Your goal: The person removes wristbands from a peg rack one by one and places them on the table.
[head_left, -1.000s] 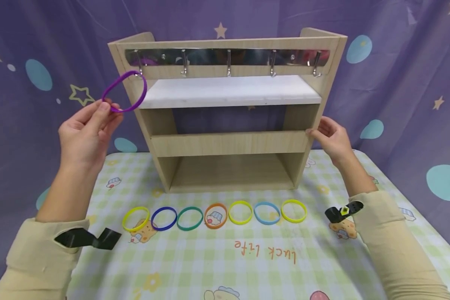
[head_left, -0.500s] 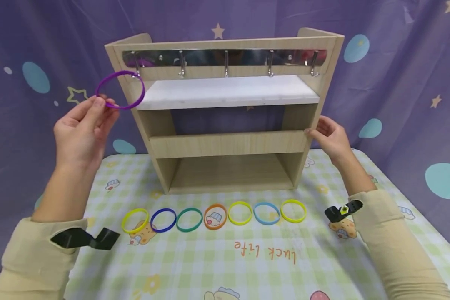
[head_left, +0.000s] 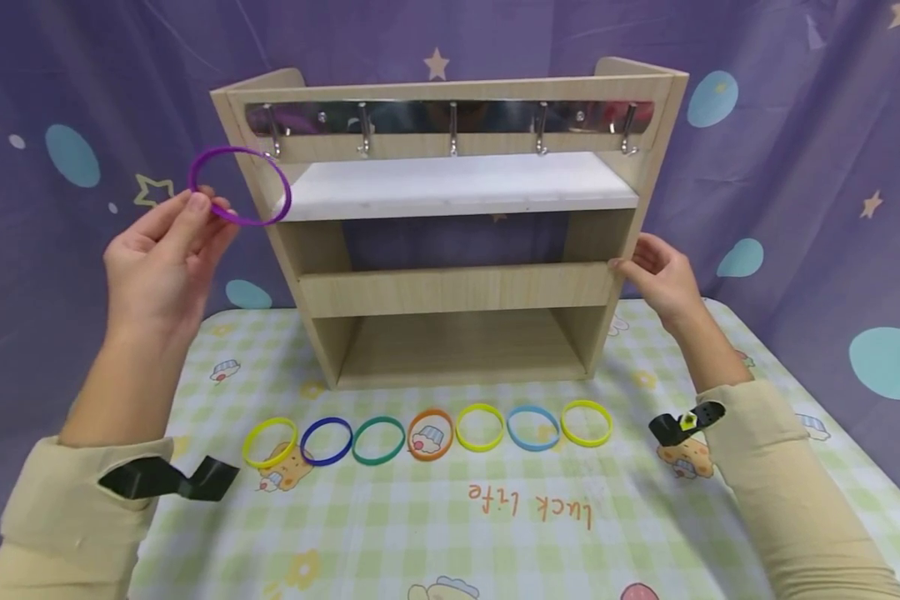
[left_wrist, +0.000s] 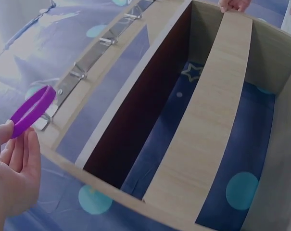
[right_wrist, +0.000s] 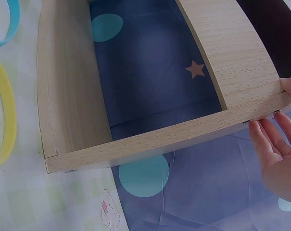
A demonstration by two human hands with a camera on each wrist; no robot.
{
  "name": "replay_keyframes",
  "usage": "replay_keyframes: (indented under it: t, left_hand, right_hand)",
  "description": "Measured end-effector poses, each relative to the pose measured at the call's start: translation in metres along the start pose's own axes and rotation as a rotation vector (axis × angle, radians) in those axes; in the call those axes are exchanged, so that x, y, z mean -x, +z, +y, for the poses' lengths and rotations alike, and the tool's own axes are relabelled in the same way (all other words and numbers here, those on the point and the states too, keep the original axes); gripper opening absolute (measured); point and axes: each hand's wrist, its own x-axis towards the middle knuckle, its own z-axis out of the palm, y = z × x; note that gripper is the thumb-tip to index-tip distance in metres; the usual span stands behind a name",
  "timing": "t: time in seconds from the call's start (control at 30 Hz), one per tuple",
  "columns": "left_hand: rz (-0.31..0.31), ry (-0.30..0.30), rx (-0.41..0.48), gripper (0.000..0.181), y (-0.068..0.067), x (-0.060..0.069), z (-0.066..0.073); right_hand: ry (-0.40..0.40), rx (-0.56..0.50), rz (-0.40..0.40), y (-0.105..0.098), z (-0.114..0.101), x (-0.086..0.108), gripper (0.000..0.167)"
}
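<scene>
My left hand point(head_left: 168, 258) pinches a purple silicone wristband point(head_left: 288, 196) between thumb and fingers at its lower left edge. The band is held up beside the leftmost metal hook point(head_left: 273, 133) of a wooden shelf rack point(head_left: 457, 292). In the head view it overlaps the hook's tip; whether they touch I cannot tell. The left wrist view puts the purple band point(left_wrist: 33, 109) close to the end of the hook strip. My right hand point(head_left: 663, 279) grips the rack's right side panel, its thumb at the front edge and fingers on the outer face point(right_wrist: 280, 149).
Several wristbands lie in a row before the rack, among them a dark blue one point(head_left: 327, 442), a green one point(head_left: 378, 462) and an orange one point(head_left: 431, 458). Beneath is a checked tablecloth point(head_left: 375, 525). A purple curtain point(head_left: 787, 192) hangs behind.
My left hand has shifted slightly left with the purple wristband, which has turned to show a wider loop. The right hand keeps its hold on the rack.
</scene>
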Motion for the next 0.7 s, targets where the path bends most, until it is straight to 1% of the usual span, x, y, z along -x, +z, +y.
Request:
replay_keyframes:
  t: [0.1,0.2,0.27,0.43,0.57,0.63,0.7]
  left_hand:
    - [0.002,-0.034,0.015,0.012,-0.01,0.0,0.003]
    - [0.01,-0.094,0.031,0.013,-0.022,0.0,0.006]
    - [0.024,-0.141,0.022,0.013,-0.032,0.002,0.008]
    - [0.059,-0.257,-0.069,0.015,-0.065,0.01,0.01]
    - [0.076,-0.319,-0.178,0.015,-0.093,0.016,0.006]
    - [0.086,-0.359,-0.226,0.016,-0.108,0.019,0.005]
    - [0.095,-0.406,-0.293,0.015,-0.122,0.021,0.003]
  right_hand:
    - [0.003,0.014,0.001,-0.001,0.0,-0.001,0.03]
    - [0.009,0.023,0.006,-0.001,0.0,0.0,0.03]
    - [0.013,0.025,0.005,-0.001,0.0,0.001,0.03]
    - [0.012,0.007,-0.008,0.002,0.006,0.008,0.027]
    - [0.003,-0.015,-0.016,0.004,0.012,0.014,0.027]
    - [-0.003,-0.024,-0.02,0.004,0.015,0.015,0.027]
    - [-0.009,-0.027,-0.021,0.004,0.017,0.016,0.027]
